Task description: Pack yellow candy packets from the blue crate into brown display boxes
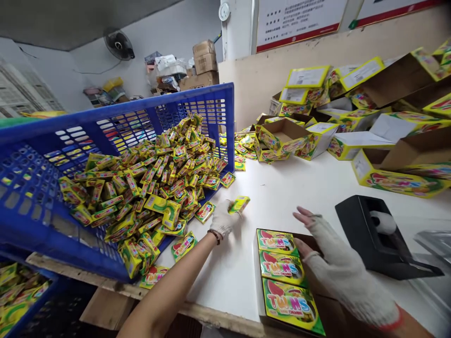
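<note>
My left hand, in a white fingerless glove with a dark beaded bracelet at the wrist, grips a small yellow-green box just above the white table. Beside it, a big heap of the same small boxes spills from a tipped blue plastic crate. My right hand, gloved likewise, is spread over an open carton. Its thumb is at the edge of the small boxes in the carton; whether it touches them I cannot tell. Three "TWINS" boxes show in a column along the carton's left side.
A black tape dispenser stands right of the carton. Open yellow display cartons are piled at the back right. A few loose small boxes lie by the crate's lip. Another blue bin with small boxes is at lower left.
</note>
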Available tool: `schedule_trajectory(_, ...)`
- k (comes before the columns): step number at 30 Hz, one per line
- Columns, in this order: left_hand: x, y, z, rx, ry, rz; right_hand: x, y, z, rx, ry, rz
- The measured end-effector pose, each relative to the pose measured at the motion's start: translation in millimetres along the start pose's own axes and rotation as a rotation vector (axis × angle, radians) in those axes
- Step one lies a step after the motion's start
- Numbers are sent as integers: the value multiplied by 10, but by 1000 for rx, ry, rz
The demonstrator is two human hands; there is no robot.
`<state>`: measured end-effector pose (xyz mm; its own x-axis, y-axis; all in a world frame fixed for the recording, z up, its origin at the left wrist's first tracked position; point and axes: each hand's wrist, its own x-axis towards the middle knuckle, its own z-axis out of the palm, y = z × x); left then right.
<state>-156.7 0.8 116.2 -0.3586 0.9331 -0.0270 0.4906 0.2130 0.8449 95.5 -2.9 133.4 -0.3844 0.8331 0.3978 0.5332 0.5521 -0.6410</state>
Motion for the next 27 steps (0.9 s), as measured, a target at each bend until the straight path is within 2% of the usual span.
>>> schedule_trajectory(3,-274,241,-56,-89,-218,190,342,-170,120,-229,-69,-400)
schedule_trajectory(5,-344,333,-149,-62,-319,303,514,-252,161,-316,-176,-495)
schedule_trajectory(6,-333,337,-214,30,-315,305,563,-274,141,-325,-234,-481)
schedule_trajectory(7,-294,307,-285,157,-278,266,583,-283,84,-306,-280,-428)
schedule_trajectory(9,-167,153,-415,466,-141,78,548,-276,-137,-197,-344,-238)
schedule_trajectory(12,27,-198,-480,628,-76,-70,394,-306,-621,-61,-561,101)
schedule_trajectory(14,101,-397,-441,704,-40,-106,309,-382,-884,-140,-784,268)
schedule_trajectory(16,138,-512,-403,745,-14,-127,270,-450,-1000,-328,-952,324)
schedule_trajectory(19,167,-546,-428,744,3,-181,280,-445,-886,-575,-1147,215)
schedule_trajectory(23,52,-379,-482,644,5,-184,327,-287,-463,-642,-1373,51)
schedule_trajectory(25,-154,-184,-393,409,-3,-85,330,-206,-263,-625,-1423,32)
schedule_trajectory(27,-451,64,-190,-103,-52,46,313,-140,-128,-613,-1466,13)
